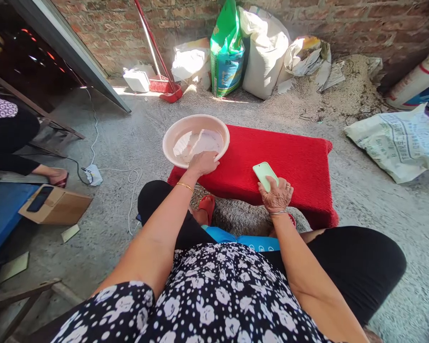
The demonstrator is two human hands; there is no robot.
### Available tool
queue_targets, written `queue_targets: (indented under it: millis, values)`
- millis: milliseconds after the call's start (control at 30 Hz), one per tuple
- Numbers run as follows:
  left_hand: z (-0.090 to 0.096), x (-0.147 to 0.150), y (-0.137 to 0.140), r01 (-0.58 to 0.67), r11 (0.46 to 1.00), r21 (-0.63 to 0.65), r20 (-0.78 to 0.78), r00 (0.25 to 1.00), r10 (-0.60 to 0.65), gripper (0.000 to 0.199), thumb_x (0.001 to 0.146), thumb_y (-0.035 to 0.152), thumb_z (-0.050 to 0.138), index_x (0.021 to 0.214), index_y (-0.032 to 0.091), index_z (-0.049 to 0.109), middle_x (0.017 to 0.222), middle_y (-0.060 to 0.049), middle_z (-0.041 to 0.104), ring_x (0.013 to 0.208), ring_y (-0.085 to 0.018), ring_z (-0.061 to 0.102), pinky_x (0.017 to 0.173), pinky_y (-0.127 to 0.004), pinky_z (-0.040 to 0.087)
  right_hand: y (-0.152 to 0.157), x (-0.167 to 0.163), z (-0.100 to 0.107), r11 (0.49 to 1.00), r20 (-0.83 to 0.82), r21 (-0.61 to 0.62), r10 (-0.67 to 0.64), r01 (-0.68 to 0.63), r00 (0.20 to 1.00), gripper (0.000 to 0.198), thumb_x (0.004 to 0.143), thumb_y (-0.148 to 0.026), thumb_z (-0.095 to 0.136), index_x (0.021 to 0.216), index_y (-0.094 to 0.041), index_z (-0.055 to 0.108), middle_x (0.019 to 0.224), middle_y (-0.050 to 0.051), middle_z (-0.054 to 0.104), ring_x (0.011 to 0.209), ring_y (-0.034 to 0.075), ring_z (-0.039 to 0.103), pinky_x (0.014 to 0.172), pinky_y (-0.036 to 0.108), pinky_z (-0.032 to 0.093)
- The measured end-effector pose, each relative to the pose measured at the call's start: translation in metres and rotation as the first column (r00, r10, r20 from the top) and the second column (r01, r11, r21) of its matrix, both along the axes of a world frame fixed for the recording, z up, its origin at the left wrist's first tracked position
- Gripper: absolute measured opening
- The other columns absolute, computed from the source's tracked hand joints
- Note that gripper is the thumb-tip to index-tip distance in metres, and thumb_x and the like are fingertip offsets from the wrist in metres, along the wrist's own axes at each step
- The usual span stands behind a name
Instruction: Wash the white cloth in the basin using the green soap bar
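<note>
My left hand (203, 163) grips the near right rim of a pale pink plastic basin (169, 151). Its fingertips are partly hidden at the rim. Clear water with bright reflections lies inside the basin, which rests on the left end of a low bench under a fuzzy red cover (289, 147). On that cover, my right hand (278, 194) has its fingers over the lower end of a pale green, flat phone (263, 171), thumb along its left side. The far end of the phone points away from me, tilted left.
Sacks, including a green and blue bag (227, 71), line the brick wall beside spilled grain (357, 85). A red dustpan (171, 94) stands nearby. At left are a white power strip (94, 175), a cardboard box (62, 207) and another person's foot (55, 175).
</note>
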State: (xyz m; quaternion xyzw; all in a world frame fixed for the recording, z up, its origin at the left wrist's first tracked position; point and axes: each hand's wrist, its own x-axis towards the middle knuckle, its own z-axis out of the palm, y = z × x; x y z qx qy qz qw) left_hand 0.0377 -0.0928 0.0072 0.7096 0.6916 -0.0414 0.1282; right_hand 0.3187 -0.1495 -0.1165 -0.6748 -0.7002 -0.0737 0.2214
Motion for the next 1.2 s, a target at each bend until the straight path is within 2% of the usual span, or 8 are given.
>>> queue_targets:
  millis: [267,467,633,800,933,1033,1200]
  values:
    - [-0.001,0.000,-0.003,0.032,0.998,0.047,-0.008,0.999,-0.031,0.032,0.087,0.042,0.048,0.110,0.024,0.061,0.109,-0.008,0.069,0.102,-0.027,0.064,0.086,-0.037,0.048,-0.003,0.003,0.003,1.000,-0.018,0.000,0.023,-0.023,1.000,0.050,0.082,-0.062,0.054,0.111,-0.024,0.067,0.108,0.012,0.055,0.097,0.027,0.046,0.081,0.036,0.031]
    - [-0.006,0.000,-0.010,0.078,0.984,0.163,-0.016,0.997,-0.076,0.032,0.090,0.036,0.046,0.116,0.023,0.059,0.113,-0.009,0.066,0.105,-0.026,0.062,0.088,-0.038,0.046,-0.005,0.000,0.012,0.997,-0.036,-0.074,0.000,-0.003,0.999,0.041,0.087,-0.053,0.051,0.111,-0.023,0.067,0.113,0.012,0.054,0.100,0.026,0.047,0.083,0.035,0.033]
    - [-0.009,0.001,-0.012,0.087,0.970,0.229,-0.002,0.996,-0.089,0.034,0.091,0.033,0.042,0.120,0.022,0.057,0.112,-0.011,0.065,0.102,-0.027,0.062,0.088,-0.041,0.045,-0.004,0.000,0.032,0.980,0.041,-0.197,-0.017,0.024,0.999,0.041,0.087,-0.050,0.055,0.114,-0.023,0.066,0.102,0.011,0.057,0.090,0.022,0.050,0.077,0.032,0.034]
    - [-0.011,0.000,-0.007,0.099,0.978,0.181,0.031,0.994,-0.107,0.031,0.090,0.035,0.044,0.113,0.020,0.059,0.107,-0.012,0.065,0.102,-0.027,0.062,0.088,-0.040,0.046,-0.002,-0.033,0.055,0.951,0.053,-0.305,-0.030,0.045,0.998,0.043,0.087,-0.050,0.057,0.121,-0.025,0.063,0.096,0.008,0.056,0.081,0.019,0.052,0.070,0.028,0.035]
    - [-0.010,0.000,-0.005,0.104,0.982,0.156,0.051,0.992,-0.113,0.030,0.090,0.036,0.045,0.112,0.019,0.058,0.109,-0.013,0.066,0.102,-0.028,0.063,0.086,-0.039,0.047,0.005,-0.056,0.060,0.939,0.042,-0.342,0.000,0.014,0.999,0.041,0.087,-0.050,0.057,0.122,-0.029,0.062,0.099,0.007,0.056,0.085,0.019,0.054,0.072,0.027,0.036]
    - [-0.009,-0.001,-0.008,0.117,0.981,0.155,0.049,0.991,-0.126,0.029,0.090,0.035,0.045,0.111,0.019,0.057,0.110,-0.012,0.065,0.102,-0.028,0.063,0.086,-0.039,0.048,0.005,-0.029,0.060,0.913,0.042,-0.385,-0.126,0.133,0.991,0.040,0.087,-0.051,0.056,0.121,-0.030,0.063,0.100,0.007,0.055,0.089,0.020,0.056,0.072,0.028,0.038]
    - [-0.011,-0.003,-0.011,0.135,0.976,0.169,0.072,0.986,-0.149,0.030,0.089,0.035,0.047,0.112,0.018,0.057,0.107,-0.013,0.065,0.100,-0.029,0.063,0.084,-0.040,0.048,-0.006,0.047,0.067,0.805,0.034,-0.408,-0.458,0.431,0.888,0.050,0.086,-0.058,0.052,0.123,-0.028,0.062,0.099,0.011,0.057,0.091,0.027,0.058,0.072,0.035,0.040]
